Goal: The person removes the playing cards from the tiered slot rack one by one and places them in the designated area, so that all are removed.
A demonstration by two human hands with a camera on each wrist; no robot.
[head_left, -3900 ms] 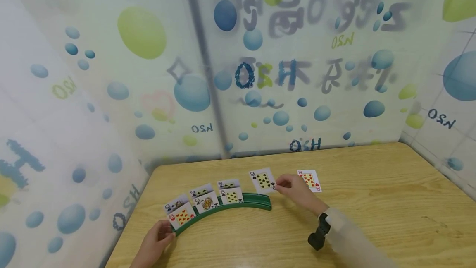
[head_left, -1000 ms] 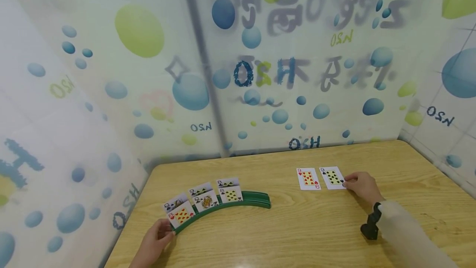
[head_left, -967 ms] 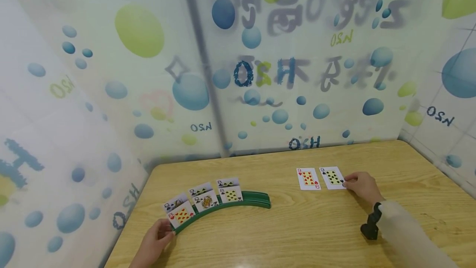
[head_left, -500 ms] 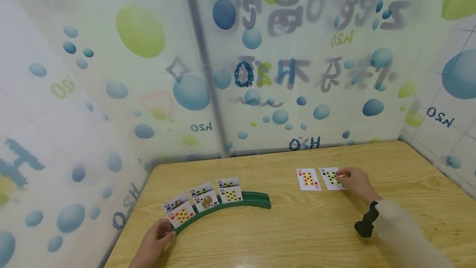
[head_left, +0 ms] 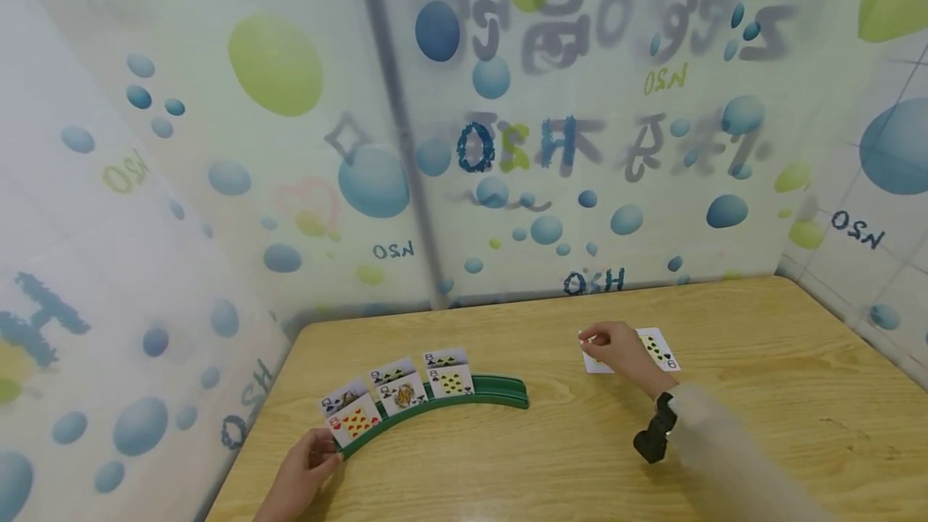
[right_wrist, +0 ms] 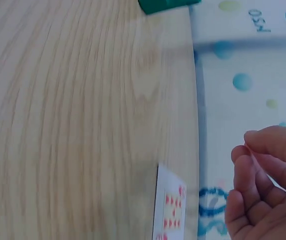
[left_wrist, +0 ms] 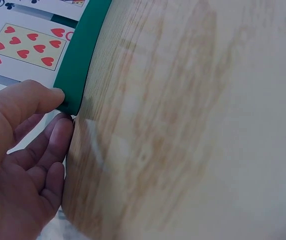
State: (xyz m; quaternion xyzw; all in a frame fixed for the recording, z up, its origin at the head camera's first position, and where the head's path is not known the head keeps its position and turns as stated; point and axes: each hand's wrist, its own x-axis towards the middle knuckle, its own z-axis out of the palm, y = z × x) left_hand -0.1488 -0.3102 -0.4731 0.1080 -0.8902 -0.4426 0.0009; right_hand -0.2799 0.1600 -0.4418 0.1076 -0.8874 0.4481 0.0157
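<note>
A curved green card holder [head_left: 503, 390] stands on the left of the table with several playing cards upright in two rows. My left hand [head_left: 300, 461] grips its near left end, thumb on top and fingers curled below, beside a hearts card [left_wrist: 27, 45] in the left wrist view. To the right, a nine of hearts [head_left: 598, 366] and a nine of spades [head_left: 658, 347] lie face up side by side. Over them is my right hand [head_left: 616, 346], partly covering both in the head view. Its fingers are loosely bent, thumb near the index finger, with nothing visible between them.
The wooden table [head_left: 551, 457] backs onto a pale wall [head_left: 623, 167] printed with blue and green spots. More wall panels rise at the left and right. A black strap with a device [head_left: 656, 429] is worn on the right wrist.
My right hand carried the nine of spades rightward from beside the holder and laid it next to the nine of hearts. It then let go and moved back left. The left hand stayed put.
</note>
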